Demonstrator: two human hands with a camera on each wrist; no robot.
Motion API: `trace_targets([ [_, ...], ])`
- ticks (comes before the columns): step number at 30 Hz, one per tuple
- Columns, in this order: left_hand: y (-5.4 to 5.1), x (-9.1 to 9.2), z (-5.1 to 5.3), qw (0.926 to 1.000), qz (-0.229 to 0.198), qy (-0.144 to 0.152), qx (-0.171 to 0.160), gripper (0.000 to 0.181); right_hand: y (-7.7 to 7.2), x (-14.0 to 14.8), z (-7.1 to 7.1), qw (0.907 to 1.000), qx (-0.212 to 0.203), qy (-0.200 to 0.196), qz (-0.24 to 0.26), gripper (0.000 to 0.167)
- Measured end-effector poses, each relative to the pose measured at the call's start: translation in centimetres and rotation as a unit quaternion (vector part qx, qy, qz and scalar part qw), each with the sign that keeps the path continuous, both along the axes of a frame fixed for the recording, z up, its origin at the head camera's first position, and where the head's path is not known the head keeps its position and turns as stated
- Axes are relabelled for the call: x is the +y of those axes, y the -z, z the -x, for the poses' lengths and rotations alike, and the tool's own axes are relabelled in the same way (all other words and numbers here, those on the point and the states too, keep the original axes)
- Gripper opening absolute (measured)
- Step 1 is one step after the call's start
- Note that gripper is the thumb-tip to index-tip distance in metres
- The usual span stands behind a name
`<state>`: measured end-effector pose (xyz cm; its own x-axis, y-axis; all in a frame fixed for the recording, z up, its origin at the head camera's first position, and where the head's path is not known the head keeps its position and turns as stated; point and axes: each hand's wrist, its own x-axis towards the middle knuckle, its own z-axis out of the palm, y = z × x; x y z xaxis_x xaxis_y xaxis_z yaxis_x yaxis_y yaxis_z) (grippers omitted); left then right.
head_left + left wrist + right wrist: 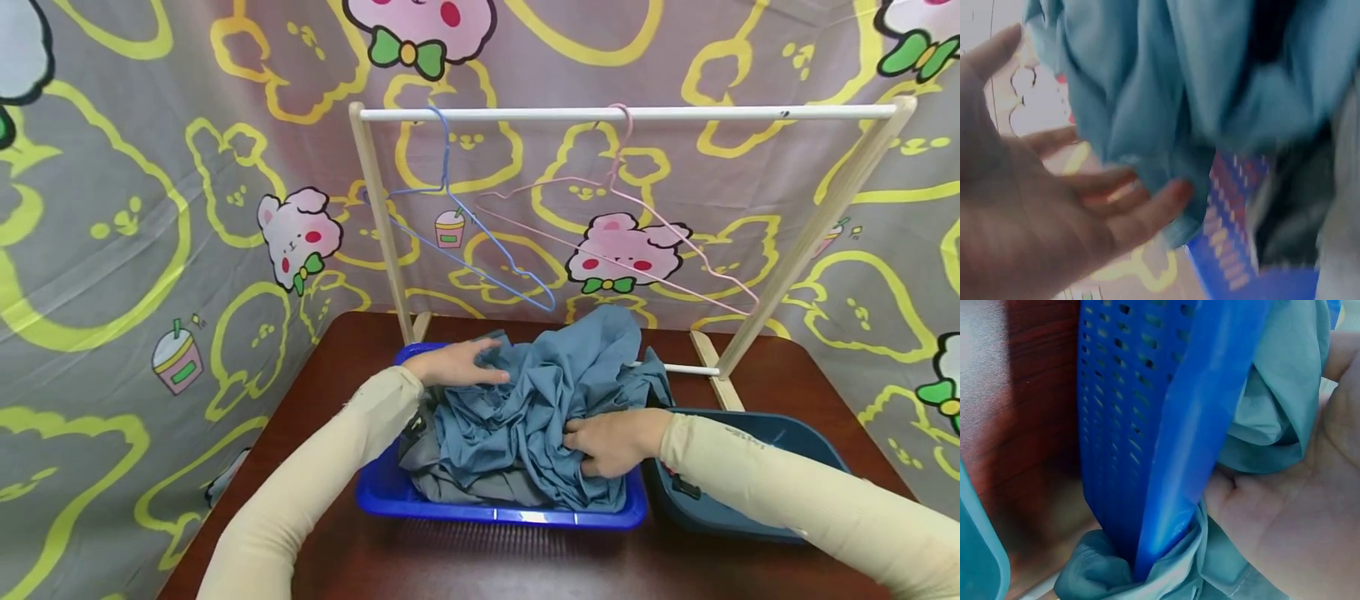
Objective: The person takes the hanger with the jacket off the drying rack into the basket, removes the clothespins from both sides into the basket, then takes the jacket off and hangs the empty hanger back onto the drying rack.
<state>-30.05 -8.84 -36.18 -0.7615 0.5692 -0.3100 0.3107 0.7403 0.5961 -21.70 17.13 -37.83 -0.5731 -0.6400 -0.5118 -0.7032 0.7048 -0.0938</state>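
Note:
A crumpled blue-grey cloth (551, 375) lies heaped in a blue plastic basket (495, 515), some of it spilling over the right rim; its kind does not show. Beneath it is darker grey cloth (438, 471). My left hand (459, 364) is at the heap's left side, fingers spread and loosely bent, beside the hanging folds in the left wrist view. At the right side of the heap, my right hand (618, 442) grips a bunch of the blue-grey cloth. Its fingertips are partly buried in the folds.
A dark teal bin (780, 429) stands right of the basket, under my right forearm. Behind, a wooden-legged rack with a white bar (525, 114) carries a blue hanger (480, 225) and a pink hanger (675, 225). Patterned curtains enclose the brown table (330, 392).

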Motion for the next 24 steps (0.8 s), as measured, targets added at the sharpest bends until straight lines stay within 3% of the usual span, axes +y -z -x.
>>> trace_targets([
  [2,0.2,1.0,-0.5,0.9993,0.002,0.030,-0.024,0.080,0.2,0.0,0.0,0.9999,-0.003,0.005,-0.008,0.049],
  [4,0.5,2.0,-0.9,0.9983,0.021,0.050,-0.023,0.083,0.3,0.0,0.0,0.9999,-0.003,0.006,-0.012,0.049],
  [10,1.7,4.6,-1.8,0.9943,0.095,0.038,0.030,0.087,0.2,0.2,-0.2,0.9993,0.022,-0.030,0.006,0.046],
  [16,2.1,5.6,-2.7,0.9828,0.158,0.048,0.084,0.076,-1.8,1.7,-0.5,0.9934,0.041,-0.044,0.097,0.044],
  [20,2.2,5.5,-2.7,0.9772,0.174,0.061,0.106,0.069,-3.6,3.4,0.2,0.9760,0.063,-0.048,0.203,0.034],
  [22,2.4,5.4,-2.6,0.9761,0.174,0.070,0.110,0.066,-4.0,4.5,0.9,0.9609,0.105,-0.041,0.253,0.025],
  [24,2.6,5.2,-2.5,0.9735,0.176,0.085,0.118,0.060,-4.0,5.7,1.6,0.9480,0.150,-0.025,0.279,0.030],
])
